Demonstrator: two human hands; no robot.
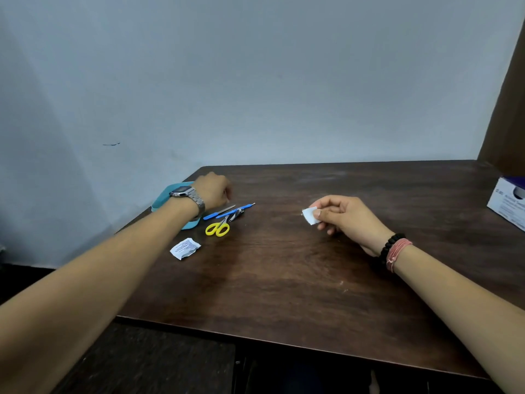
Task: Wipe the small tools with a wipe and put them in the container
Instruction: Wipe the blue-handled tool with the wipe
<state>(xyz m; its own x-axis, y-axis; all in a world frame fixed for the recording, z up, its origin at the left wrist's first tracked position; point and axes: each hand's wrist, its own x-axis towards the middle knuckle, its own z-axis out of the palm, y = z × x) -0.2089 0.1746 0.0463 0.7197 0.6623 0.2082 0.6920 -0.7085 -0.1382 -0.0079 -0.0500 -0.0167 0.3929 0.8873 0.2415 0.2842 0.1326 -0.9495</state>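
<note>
- Wipe (310,216): small white square, pinched btwn thumb & fingers of right hand (345,218), held just above the table (312,280), center-right.
- Left hand (213,191): fingers curled, over far-left table corner, above the tools; can't tell if it grips anything.
- Tools on table, close together: yellow scissors (217,228), two blue-handled tools (224,212), nail clipper (236,215).
- Teal container (162,199): left table edge, partly hidden by left wrist w/ watch (181,191).
- Torn wipe packet (185,248): near scissors, toward the person.
- White box (508,206): far right edge.
</note>
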